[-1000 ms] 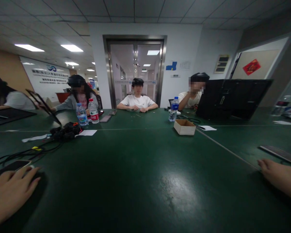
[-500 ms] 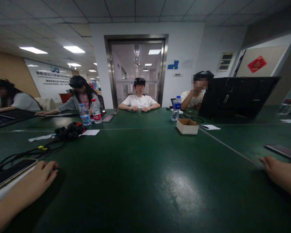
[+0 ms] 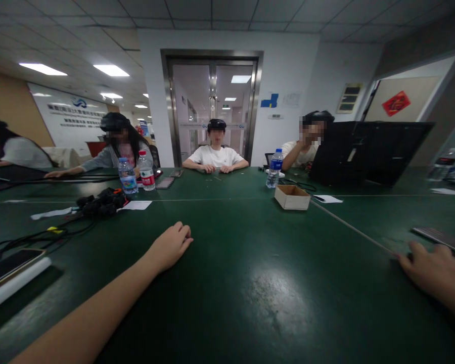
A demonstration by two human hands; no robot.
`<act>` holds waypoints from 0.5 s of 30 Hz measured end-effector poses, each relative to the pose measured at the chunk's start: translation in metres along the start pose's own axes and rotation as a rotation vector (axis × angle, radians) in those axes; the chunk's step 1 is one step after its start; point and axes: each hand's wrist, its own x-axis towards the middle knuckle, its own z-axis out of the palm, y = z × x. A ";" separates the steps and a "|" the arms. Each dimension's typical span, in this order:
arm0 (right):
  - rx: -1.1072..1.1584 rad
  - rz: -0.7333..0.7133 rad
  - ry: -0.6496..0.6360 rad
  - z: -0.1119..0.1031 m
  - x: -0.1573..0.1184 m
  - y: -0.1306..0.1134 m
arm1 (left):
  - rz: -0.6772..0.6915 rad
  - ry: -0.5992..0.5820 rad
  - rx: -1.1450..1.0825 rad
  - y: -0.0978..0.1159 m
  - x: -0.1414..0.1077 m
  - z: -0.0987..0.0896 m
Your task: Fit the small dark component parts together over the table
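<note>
The left hand (image 3: 170,246) reaches far out over the middle of the dark green counter (image 3: 250,283), forearm stretched from the near left corner. Its fingers are curled loosely under, knuckles up, and its grip holds nothing; whether the fingertips rest on the surface or hover just above it is hard to tell from this angle. The right hand (image 3: 436,275) lies flat near the right edge of the counter, fingers spread and empty, its fingertips close to a thin dark flat object (image 3: 440,237), possibly a keyboard or tablet, that lies just beyond them.

At the near left edge a phone (image 3: 9,265) lies on a white slab (image 3: 15,285), well apart from the left hand. Black cables (image 3: 41,235) run from there toward a black bundle of gear (image 3: 100,203) with a small orange part, beside a white sheet of paper (image 3: 136,205). Beyond that stand 2 plastic water bottles (image 3: 136,174), 1 with a blue label and 1 with a red one. Toward the far right of centre an open cardboard box (image 3: 291,197) sits near a seam in the counter, with a third water bottle (image 3: 275,168) behind it and a large black open case (image 3: 367,151) to the right. 4 people sit along the far and left edges, their hands on the counter well away from the person's own.
</note>
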 end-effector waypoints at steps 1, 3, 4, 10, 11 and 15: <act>-0.065 -0.015 -0.039 -0.014 -0.001 -0.015 | 0.017 -0.008 -0.066 0.008 0.006 0.003; -0.121 -0.089 -0.038 -0.041 -0.006 -0.055 | 0.014 0.002 -0.228 0.021 0.017 0.011; -0.108 -0.159 0.000 -0.054 -0.010 -0.080 | -0.008 0.018 -0.309 0.025 0.023 0.015; 0.677 -0.505 -0.240 -0.085 -0.053 -0.270 | -0.302 0.162 -0.697 0.040 0.067 0.046; 0.849 -0.474 -0.341 -0.085 -0.060 -0.302 | -0.331 0.212 -0.759 0.043 0.073 0.051; 1.294 -0.324 -0.496 -0.084 -0.080 -0.398 | -0.367 0.368 -1.000 0.056 0.085 0.064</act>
